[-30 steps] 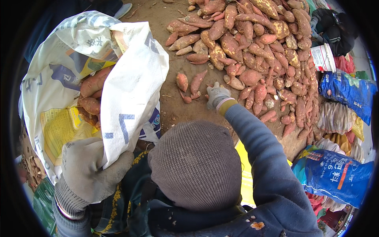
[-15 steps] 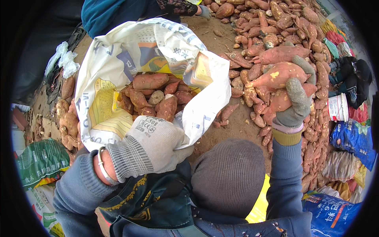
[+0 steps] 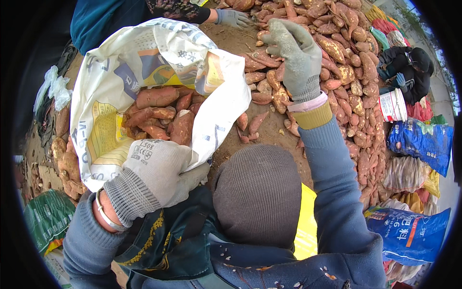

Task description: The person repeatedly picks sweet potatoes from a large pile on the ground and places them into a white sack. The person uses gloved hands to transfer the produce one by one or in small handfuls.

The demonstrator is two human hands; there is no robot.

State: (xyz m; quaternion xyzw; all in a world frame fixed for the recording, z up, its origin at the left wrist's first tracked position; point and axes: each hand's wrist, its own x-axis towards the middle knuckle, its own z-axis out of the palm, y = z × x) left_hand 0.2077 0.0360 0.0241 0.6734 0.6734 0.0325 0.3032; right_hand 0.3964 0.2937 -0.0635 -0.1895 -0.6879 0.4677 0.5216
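My left hand, in a grey-white knit glove, grips the near rim of a white woven sack with its fingers closed on the folded edge. The sack's mouth gapes upward. Inside lie several reddish sweet potatoes, one atop another. To the right of the sack, my right hand, in a dirty grey glove, is raised with fingers spread and nothing in its grasp. Beneath and beyond it spreads a large sweet potato pile of mixed sizes.
A co-worker's gloved hand reaches in from the top. At right are a crouching person, a white bucket and blue bags. A green bag stands at lower left. A knitted cap fills the lower middle.
My right hand held large sweet potatoes over the pile; now it is empty, further up and left. The sack's contents look rearranged, with longer sweet potatoes on top. The co-worker's hand shows more fully.
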